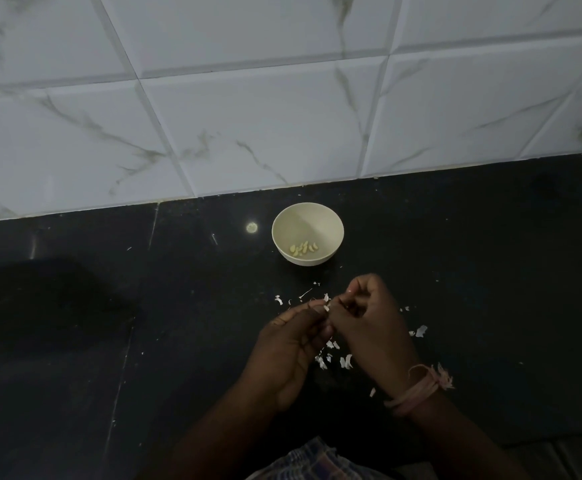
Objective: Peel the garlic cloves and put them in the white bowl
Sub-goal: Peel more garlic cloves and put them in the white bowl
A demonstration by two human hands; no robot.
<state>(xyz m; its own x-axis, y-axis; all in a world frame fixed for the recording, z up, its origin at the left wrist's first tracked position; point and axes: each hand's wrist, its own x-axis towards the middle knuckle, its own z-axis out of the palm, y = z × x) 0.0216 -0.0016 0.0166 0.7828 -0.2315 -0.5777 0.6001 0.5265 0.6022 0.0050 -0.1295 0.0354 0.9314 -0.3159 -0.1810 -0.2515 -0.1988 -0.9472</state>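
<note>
A white bowl [307, 216] stands on the black counter near the wall, with several peeled garlic cloves [304, 248] lying in its bottom. Just in front of it my two hands meet above the counter. My left hand [291, 344] pinches a small garlic clove [326, 308] at its fingertips. My right hand [374, 323] has its fingers curled at the same clove, pinching its skin. Most of the clove is hidden between the fingers. A pink thread band [417, 389] circles my right wrist.
White flakes of garlic skin [345, 361] lie scattered on the black counter [178, 341] under and around my hands. A white marbled tile wall [248, 116] rises behind the bowl. A checked cloth [317, 462] shows at the bottom edge.
</note>
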